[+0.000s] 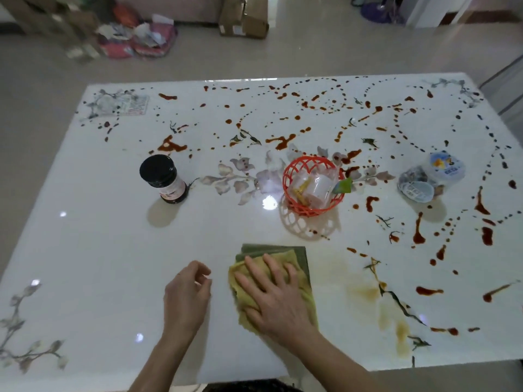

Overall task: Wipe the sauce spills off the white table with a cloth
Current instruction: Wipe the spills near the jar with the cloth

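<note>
Head view: cloth [294, 257] under flat right hand [274, 298], fingers [273, 267] spread; left hand [186, 295] beside, loosely curled

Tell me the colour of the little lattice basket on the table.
The basket is orange-red, shown best in the head view, the only one.

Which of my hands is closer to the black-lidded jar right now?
Left. The left hand is nearly straight toward you from the jar, fingers loosely curled, holding nothing. The right hand presses flat on the cloth, farther off to the right.
</note>
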The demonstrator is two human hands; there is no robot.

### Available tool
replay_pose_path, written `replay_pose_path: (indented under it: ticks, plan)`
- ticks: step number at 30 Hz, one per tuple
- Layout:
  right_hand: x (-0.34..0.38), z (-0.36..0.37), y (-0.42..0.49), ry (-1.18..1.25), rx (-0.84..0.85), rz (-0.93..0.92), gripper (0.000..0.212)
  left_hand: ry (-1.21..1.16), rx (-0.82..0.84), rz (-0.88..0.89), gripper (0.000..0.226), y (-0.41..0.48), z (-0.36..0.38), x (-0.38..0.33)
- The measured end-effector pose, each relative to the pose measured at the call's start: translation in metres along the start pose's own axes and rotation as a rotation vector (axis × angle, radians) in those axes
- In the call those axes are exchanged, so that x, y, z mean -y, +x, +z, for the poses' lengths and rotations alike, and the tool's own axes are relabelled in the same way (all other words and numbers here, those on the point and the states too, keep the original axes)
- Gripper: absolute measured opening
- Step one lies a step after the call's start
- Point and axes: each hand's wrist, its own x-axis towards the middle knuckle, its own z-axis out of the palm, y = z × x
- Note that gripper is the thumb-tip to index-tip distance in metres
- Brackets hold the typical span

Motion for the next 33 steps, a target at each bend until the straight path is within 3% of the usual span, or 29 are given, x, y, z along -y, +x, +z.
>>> replay_pose_path:
  ticks: [5, 11, 14, 19, 24, 29, 33]
  plan:
    - [0.008, -0.001, 0.059, 0.030, 0.036, -0.049, 0.064, -0.015, -0.046, -0.057, 0.024, 0.016, -0.010, -0.003]
    - [-0.023, -0.004, 0.087, 0.052, 0.041, 0.295, 0.063, -0.014, -0.096, -0.168, 0.021, 0.032, -0.017, 0.002]
    - [-0.021, -0.004, 0.069, 0.054, 0.014, 0.378, 0.064, -0.057, -0.111, -0.201, 0.021, 0.038, -0.023, 0.005]
    - [0.017, 0.001, 0.053, 0.078, 0.022, 0.217, 0.064, -0.099, -0.119, -0.217, 0.021, 0.043, -0.023, 0.005]
    - [0.022, 0.002, 0.109, 0.084, 0.093, 0.091, 0.063, -0.095, -0.085, -0.174, 0.020, 0.043, -0.014, -0.001]
    - [-0.009, -0.007, 0.164, 0.090, 0.139, 0.338, 0.078, -0.081, -0.072, -0.122, 0.021, 0.044, -0.010, -0.007]
    - [-0.004, -0.004, 0.146, 0.154, 0.132, 0.482, 0.073, -0.081, -0.068, -0.111, 0.023, 0.042, -0.005, -0.012]
